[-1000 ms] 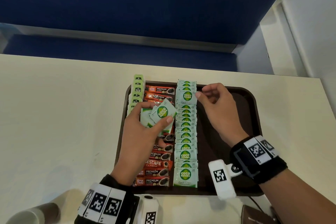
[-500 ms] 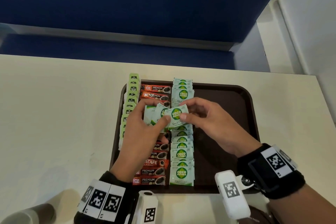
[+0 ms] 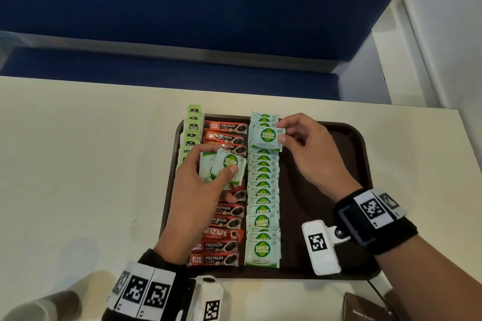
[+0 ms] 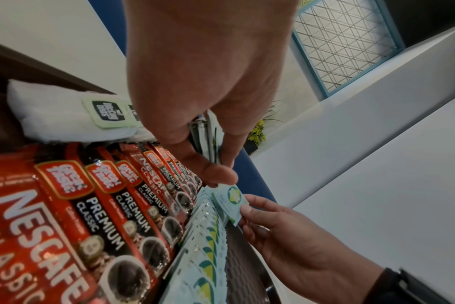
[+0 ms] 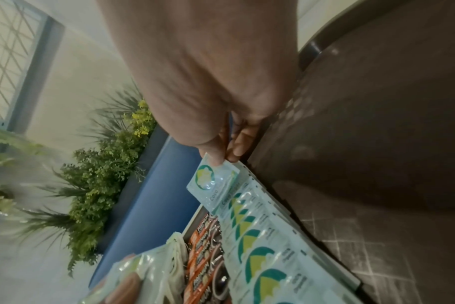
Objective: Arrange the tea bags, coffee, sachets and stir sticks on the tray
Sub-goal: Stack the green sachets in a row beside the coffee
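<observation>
A dark brown tray (image 3: 326, 164) holds three columns: green-tagged tea bags (image 3: 193, 126) at the left edge, red coffee sticks (image 3: 224, 245) beside them, pale green Coco sugar sachets (image 3: 263, 190) in the middle. My left hand (image 3: 198, 190) hovers over the coffee column and grips a small fan of sugar sachets (image 3: 227, 167). My right hand (image 3: 302, 148) pinches one sugar sachet (image 3: 266, 137) by its right edge at the far end of the sachet column (image 5: 260, 236). That sachet (image 5: 213, 181) lies low over the column. No stir sticks show.
The tray's right half is bare. A paper cup (image 3: 39, 306) lies at the table's near left corner and a brown box (image 3: 365, 307) at the near right. Blue bench seating runs behind the cream table (image 3: 78, 164).
My right hand took one sachet from the fan in my left hand and carried it up to the far end of the sachet column. The left hand stayed over the coffee sticks.
</observation>
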`<action>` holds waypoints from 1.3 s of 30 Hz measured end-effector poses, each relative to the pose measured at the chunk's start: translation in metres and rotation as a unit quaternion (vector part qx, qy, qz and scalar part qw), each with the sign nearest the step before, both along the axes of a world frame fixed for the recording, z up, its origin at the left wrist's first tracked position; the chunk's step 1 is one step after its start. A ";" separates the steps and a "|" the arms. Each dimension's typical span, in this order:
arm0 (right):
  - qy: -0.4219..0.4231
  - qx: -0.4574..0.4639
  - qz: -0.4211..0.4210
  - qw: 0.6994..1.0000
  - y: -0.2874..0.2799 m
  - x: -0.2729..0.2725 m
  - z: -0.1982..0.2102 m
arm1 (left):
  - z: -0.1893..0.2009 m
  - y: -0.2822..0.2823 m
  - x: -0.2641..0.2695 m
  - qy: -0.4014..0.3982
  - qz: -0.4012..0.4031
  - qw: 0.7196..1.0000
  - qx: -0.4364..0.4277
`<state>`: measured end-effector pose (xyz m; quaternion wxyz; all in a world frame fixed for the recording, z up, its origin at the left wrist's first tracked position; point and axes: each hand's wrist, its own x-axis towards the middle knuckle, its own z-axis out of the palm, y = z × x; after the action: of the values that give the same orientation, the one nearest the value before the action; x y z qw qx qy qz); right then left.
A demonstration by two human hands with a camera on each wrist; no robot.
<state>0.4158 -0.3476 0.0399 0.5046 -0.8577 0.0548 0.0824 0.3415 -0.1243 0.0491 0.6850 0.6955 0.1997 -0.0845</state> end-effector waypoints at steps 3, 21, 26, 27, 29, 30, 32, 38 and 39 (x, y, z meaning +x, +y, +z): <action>-0.002 -0.023 0.010 1.000 0.001 0.002 -0.009 | 0.001 0.001 0.000 0.003 0.000 1.000 -0.003; -0.046 -0.074 0.001 0.996 0.004 -0.002 -0.015 | -0.004 0.005 0.003 0.010 -0.004 1.000 0.004; -0.047 -0.023 -0.022 0.998 0.010 -0.016 0.002 | -0.002 -0.003 0.004 0.010 -0.005 1.000 -0.027; -0.022 0.008 -0.001 1.000 0.013 -0.022 0.007 | -0.001 -0.005 0.005 0.009 -0.007 0.999 -0.034; 0.051 0.062 0.057 0.995 0.018 -0.033 0.015 | 0.001 -0.010 0.005 0.007 -0.006 0.999 -0.053; 0.085 0.085 0.072 0.990 0.019 -0.037 0.016 | 0.001 -0.012 0.006 0.006 -0.003 0.998 -0.064; 0.128 0.131 0.061 0.981 0.019 -0.043 0.016 | 0.001 -0.014 0.006 0.002 0.002 0.997 -0.082; 0.123 0.176 0.011 0.977 0.011 -0.044 0.015 | -0.002 -0.012 0.006 -0.001 0.006 0.994 -0.106; 0.127 0.185 0.004 0.975 0.010 -0.045 0.015 | -0.002 -0.012 0.006 -0.004 0.005 0.995 -0.103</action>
<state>0.3708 -0.3372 0.0551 0.6430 -0.7324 0.0988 0.2009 0.3477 -0.1361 0.0470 0.7539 0.6209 0.1907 -0.0986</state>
